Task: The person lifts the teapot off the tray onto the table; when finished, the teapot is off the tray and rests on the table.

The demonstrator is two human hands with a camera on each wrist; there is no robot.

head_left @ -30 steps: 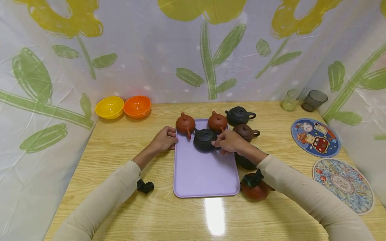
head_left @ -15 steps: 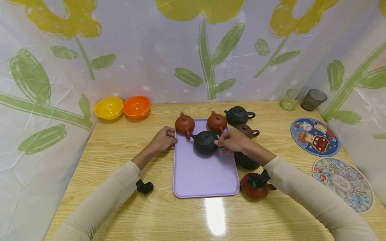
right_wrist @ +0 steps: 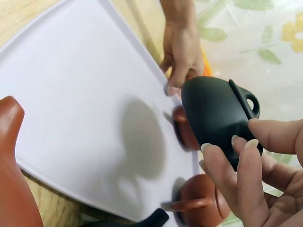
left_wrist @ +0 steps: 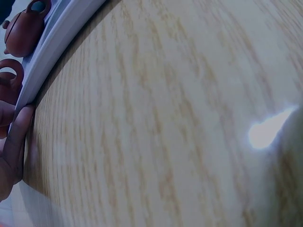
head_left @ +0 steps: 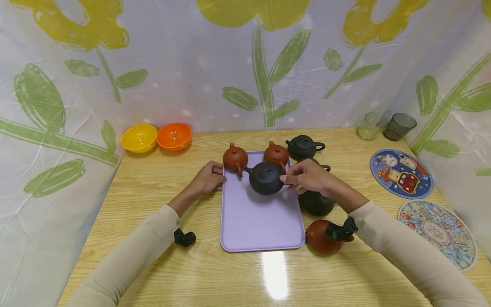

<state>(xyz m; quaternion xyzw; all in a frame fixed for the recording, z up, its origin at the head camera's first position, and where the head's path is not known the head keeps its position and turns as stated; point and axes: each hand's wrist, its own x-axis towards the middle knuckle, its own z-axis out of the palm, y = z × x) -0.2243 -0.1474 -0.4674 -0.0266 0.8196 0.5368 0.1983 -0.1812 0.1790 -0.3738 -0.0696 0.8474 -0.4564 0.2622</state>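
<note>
My right hand (head_left: 311, 175) pinches a black teapot (head_left: 265, 179) at its handle side. The teapot (right_wrist: 215, 111) hangs above the lilac tray (head_left: 261, 226), its shadow falling on the tray in the right wrist view. Its spout points left in the head view. My left hand (head_left: 209, 177) holds the tray's left rim, with curled fingers (left_wrist: 21, 125) against it in the left wrist view. Two reddish-brown teapots, a left one (head_left: 235, 158) and a right one (head_left: 275, 154), sit at the tray's far corners.
Right of the tray stand a black teapot (head_left: 304, 147), a dark brown one mostly behind my hand, another black one (head_left: 316, 204) and a reddish one (head_left: 322, 241). Yellow (head_left: 139, 138) and orange bowls (head_left: 174, 136) stand far left; two glasses (head_left: 399, 126) and round mats (head_left: 401, 175) lie right.
The black teapot in my right hand first came slightly nearer, then rose off the tray and shifted right. My right hand moved right with it. My left hand stayed at the tray rim.
</note>
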